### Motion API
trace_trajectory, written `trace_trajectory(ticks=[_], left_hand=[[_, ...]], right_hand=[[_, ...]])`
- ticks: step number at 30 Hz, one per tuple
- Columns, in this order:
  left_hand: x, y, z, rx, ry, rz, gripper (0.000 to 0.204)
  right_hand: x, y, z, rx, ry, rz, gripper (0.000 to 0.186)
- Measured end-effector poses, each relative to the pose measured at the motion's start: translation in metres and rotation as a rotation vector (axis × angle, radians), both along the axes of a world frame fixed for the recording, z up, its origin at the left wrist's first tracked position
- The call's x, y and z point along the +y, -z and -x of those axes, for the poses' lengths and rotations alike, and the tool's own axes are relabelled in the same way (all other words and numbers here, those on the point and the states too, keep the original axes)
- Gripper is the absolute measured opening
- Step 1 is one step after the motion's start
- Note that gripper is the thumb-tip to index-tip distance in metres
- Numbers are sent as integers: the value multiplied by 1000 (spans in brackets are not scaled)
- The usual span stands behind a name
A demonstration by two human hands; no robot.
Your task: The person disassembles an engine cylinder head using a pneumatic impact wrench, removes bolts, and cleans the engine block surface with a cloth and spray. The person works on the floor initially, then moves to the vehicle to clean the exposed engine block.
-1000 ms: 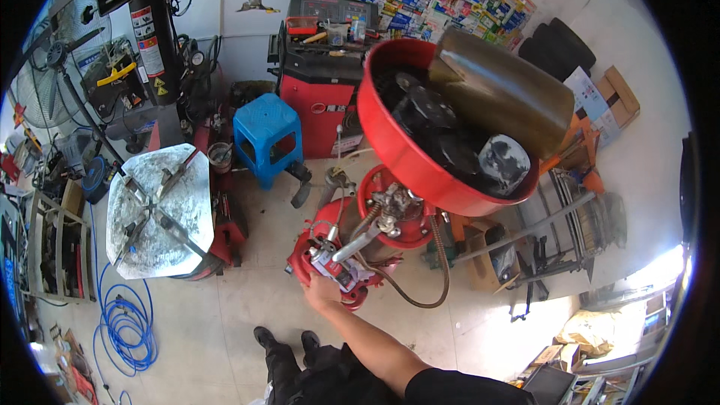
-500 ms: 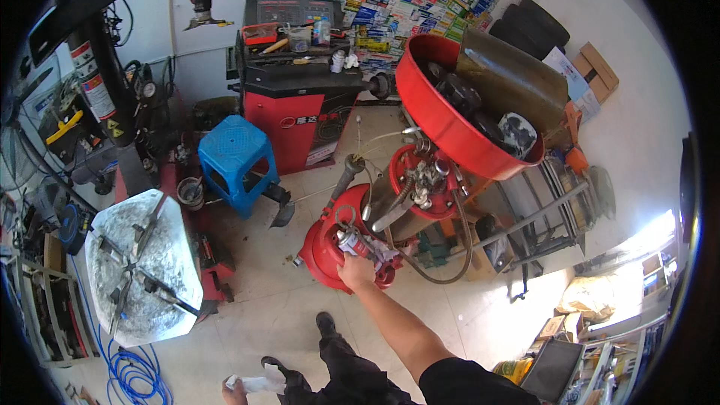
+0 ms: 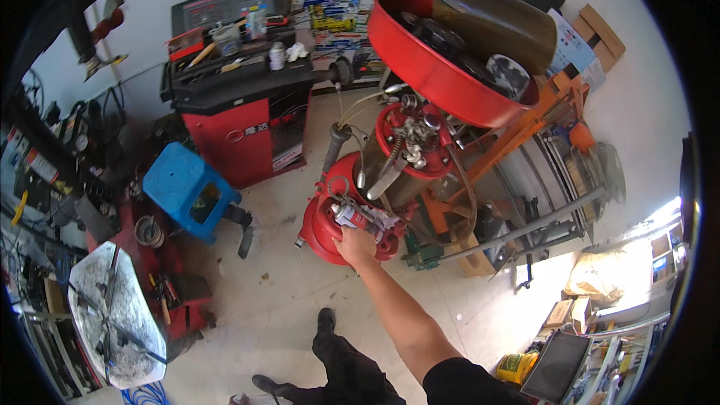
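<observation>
My right hand [image 3: 358, 244] reaches down to a red round base [image 3: 319, 236], fingers curled at its rim beside a spray can [image 3: 346, 216]; exactly what they grip is hidden. The base is part of a wheeled drainer with a brownish cylinder, metal fittings [image 3: 411, 151], hoses and a large red pan [image 3: 405, 60] on top, holding dark parts and another brownish cylinder [image 3: 495, 19]. My left hand [image 3: 238, 399] barely shows at the bottom edge beside something white; its fingers are mostly out of frame.
A blue stool [image 3: 176, 176] stands left, before a red-and-black machine [image 3: 217, 139]. A tyre changer with silver turntable [image 3: 94, 289] is at lower left. Orange frames [image 3: 555, 116] and metal racks crowd the right; boxes [image 3: 559, 315] and a yellow bucket [image 3: 510, 367] are lower right.
My view has swung, so the stool and turntable sit further left. My right hand stays on the red base. My left hand, seen with white paper earlier, has dropped mostly out of frame.
</observation>
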State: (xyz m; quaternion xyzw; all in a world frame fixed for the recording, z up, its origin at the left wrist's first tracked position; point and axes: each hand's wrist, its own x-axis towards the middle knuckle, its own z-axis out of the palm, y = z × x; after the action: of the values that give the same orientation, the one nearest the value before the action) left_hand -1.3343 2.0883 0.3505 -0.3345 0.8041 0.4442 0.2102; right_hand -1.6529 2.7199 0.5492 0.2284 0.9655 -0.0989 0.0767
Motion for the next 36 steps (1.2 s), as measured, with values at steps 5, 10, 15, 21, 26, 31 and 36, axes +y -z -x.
trace_trajectory(ticks=[5,10,15,21,26,31,36], left_hand=[[158,-63,77,37,391,52,54],[234,-107,141,211,531,52,40],[219,-78,181,272,522,143,43],[215,-66,246,225,695,446,59],[310,-94,364,-127,628,437,83],[404,-90,461,210,589,26,60],[539,-155,496,98,320,-188,59]], right_hand=[[98,9,40,-32,113,18,46],[170,8,100,-26,154,-23,42],[254,28,124,-31,164,-31,30],[334,24,134,-18,98,-70,27],[402,28,139,-104,78,-114,31],[442,22,171,-78,-3,-103,26],[496,23,165,-25,-39,-77,31]])
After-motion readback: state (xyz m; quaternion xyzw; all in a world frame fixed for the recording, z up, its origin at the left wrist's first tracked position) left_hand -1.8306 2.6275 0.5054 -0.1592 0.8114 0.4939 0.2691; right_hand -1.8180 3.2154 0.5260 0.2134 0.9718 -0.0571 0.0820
